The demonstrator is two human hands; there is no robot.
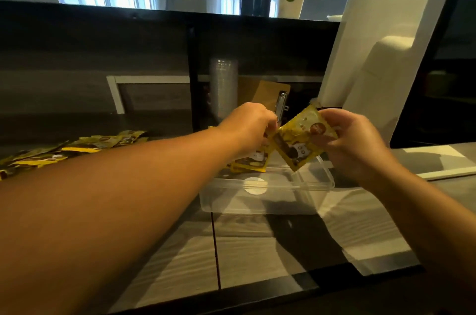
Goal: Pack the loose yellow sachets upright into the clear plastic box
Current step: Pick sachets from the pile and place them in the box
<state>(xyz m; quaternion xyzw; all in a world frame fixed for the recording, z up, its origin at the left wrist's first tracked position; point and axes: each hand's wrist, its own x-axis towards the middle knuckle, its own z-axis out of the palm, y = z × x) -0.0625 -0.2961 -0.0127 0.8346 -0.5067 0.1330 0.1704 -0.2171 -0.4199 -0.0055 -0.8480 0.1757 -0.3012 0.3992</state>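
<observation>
Pinching a yellow sachet (301,138) between thumb and curled fingers, the right hand (353,144) holds it tilted above the far right part of the clear plastic box (268,201), its lower corner dipping just inside the rim. The left hand (248,125) reaches over the box's far left end with its fingers curled down onto a small group of sachets (251,160) that stand or lean against that end; how firmly it grips them is hidden by the back of the hand. The near part of the box looks bare apart from a round white label (255,185) on its floor. Well to the left, the loose pile of sachets (67,147) lies spread flat on the grey counter (180,258). Behind the box are a stack of clear cups (222,88) and a brown clipboard (270,95), and a white screen stand (373,57) rises on the right.

The main risk, as I judge it, is the leaning group: with most of the box bare, nothing braces those packets but the left hand, so letting go too soon would likely let them slide flat. The held sachet is tilted and slick-looking; lowered at that angle it may settle crooked or wedge across the others rather than stand. The light box could also skid on the counter if pushed sideways.
</observation>
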